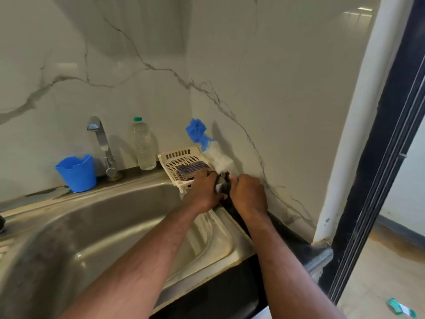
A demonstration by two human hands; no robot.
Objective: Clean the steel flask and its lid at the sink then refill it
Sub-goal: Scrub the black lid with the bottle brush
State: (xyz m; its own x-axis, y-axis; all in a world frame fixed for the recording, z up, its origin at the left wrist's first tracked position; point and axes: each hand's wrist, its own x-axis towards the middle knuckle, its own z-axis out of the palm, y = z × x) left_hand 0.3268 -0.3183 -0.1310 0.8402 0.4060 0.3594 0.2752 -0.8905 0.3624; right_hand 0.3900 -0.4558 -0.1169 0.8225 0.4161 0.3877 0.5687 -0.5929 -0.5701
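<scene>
No writing can be read on anything here. Both hands meet at the sink's (110, 217) far right corner: the left hand (203, 191) curls round the steel flask (219, 187), of which only a sliver of metal shows, while the right hand (249, 195) grips a dark part beside it, too hidden to name. Behind stand a white slotted basket (177, 157) holding a checked cloth (189, 170), a fluffy blue-and-white brush (207, 143), a clear ribbed bottle (142, 143), a blue plastic cup (77, 172) and a chrome tap (101, 143).

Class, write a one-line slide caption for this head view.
Both hands, left and right, grip a dark flask beside the sink.
</scene>
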